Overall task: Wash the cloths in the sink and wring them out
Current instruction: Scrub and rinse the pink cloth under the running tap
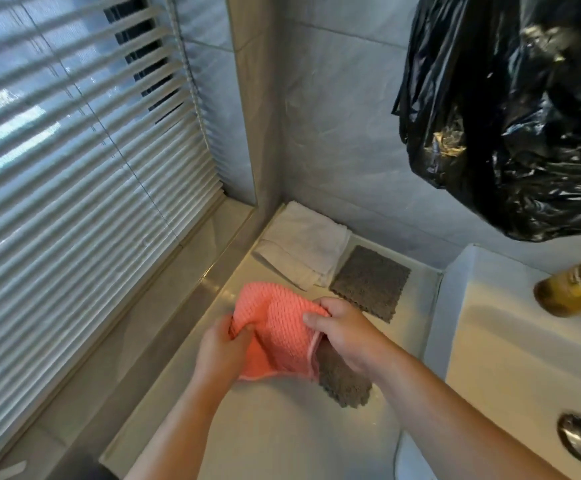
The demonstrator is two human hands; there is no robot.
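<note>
Here, above the pale stone counter (pixel 282 441), your left hand (pixel 221 351) grips one edge of the coral waffle-weave cloth (pixel 275 327) in curled fingers. Your right hand (pixel 346 336) pinches the opposite edge, so the cloth spans roughly left to right. The white ceramic sink (pixel 490 341) lies beyond your right hand, the nearer one, so the carry likely goes rightward.

One pink cloth (pixel 275 327), two grey cloths (pixel 368 282) (pixel 342 382), one white towel (pixel 303 244), one black bag (pixel 511 116).
</note>
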